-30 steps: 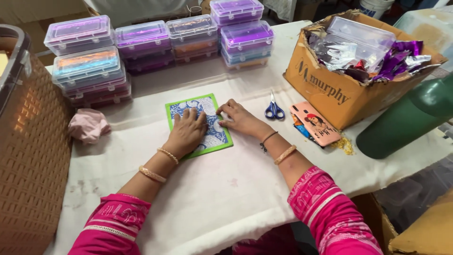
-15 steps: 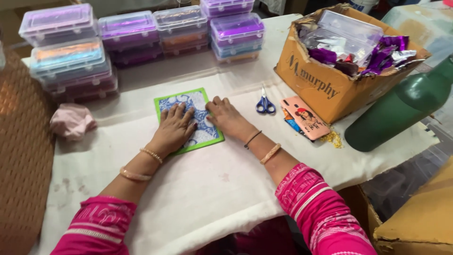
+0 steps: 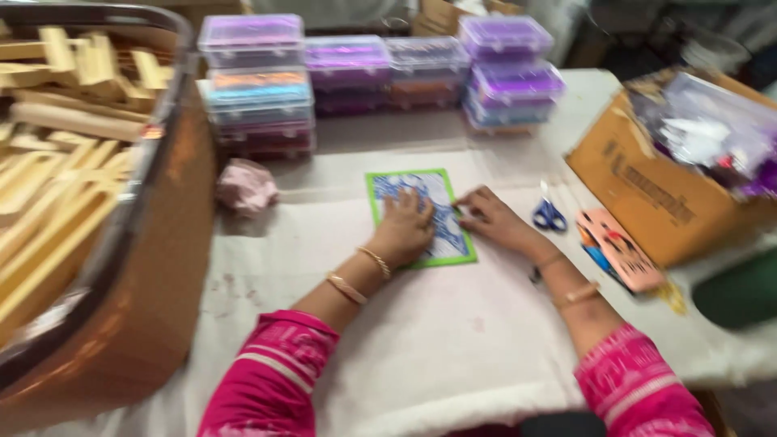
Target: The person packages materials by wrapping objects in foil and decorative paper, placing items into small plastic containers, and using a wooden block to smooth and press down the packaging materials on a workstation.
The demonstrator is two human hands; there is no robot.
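Nearest: pink sleeves coming in over the white-covered worktop, bangles on both wrists

Left hand is lying flat, fingers spread, pressing down on the green-bordered card with a blue pattern, which is sitting mid-worktop. Right hand is resting at the card's right edge, fingertips pinched close at the border; whether it is gripping anything small I cannot tell, the frame being blurred

Just right of that hand: blue-handled scissors, then a pink card lying against an open cardboard box. Left: a crumpled pink cloth and a big tub of wooden pieces. Far edge: stacked clear plastic boxes

Risk, as I judge it: if the flat hand is easing off, the card may be sliding under the fingertip work; the right forearm may also be nudging the scissors
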